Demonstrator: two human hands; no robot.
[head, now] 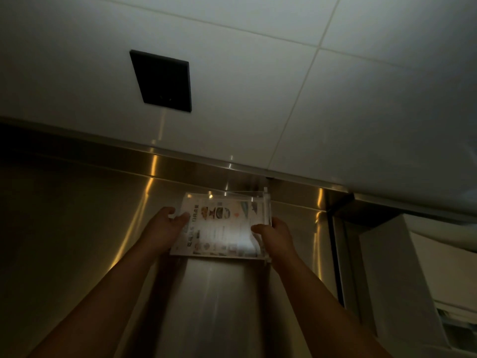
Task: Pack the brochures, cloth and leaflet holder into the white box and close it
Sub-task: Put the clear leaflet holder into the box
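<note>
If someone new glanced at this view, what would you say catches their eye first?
Both hands, left and right, reach up at centre and grip a clear leaflet holder full of printed brochures against a stainless steel surface. A black square panel stands out on the white tiles upper left.

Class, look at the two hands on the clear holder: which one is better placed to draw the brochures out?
Left. The left hand has its fingers on the brochures at their exposed edge, while the right hand grips the side of the clear holder, steadying it.
</note>
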